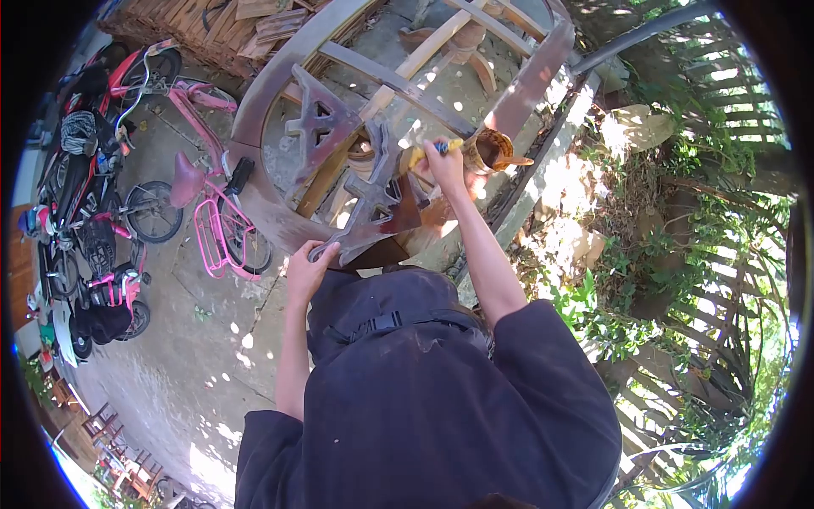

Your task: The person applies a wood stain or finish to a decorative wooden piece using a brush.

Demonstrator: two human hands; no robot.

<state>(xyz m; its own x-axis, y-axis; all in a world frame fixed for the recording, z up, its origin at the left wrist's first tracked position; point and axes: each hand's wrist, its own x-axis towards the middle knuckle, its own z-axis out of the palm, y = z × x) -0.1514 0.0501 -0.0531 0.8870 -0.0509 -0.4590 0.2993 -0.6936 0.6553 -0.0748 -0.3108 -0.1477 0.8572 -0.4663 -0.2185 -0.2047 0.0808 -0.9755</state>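
My left hand (310, 268) pinches the near end of a carved, cut-out wooden piece (366, 206), which leans over a round wooden frame. In my right hand (446, 168) is a paintbrush (415, 159) with yellowish bristles and some blue by the fingers. Its tip is close to the right edge of the carved piece, where a dark, reddish-brown wet-looking patch shows. Just right of that hand stands a stained can (489, 151) with brown drips and a stick-like handle across its rim. A second carved piece (320, 127) rests on the frame farther left.
The round wooden frame (254, 110) with crossing slats spreads in front of me. Pink bicycles (222, 222) and a motorbike (80, 161) stand on the concrete to the left. Stacked wood (212, 38) lies behind. Plants (593, 314) and a slatted fence (721, 93) line the right side.
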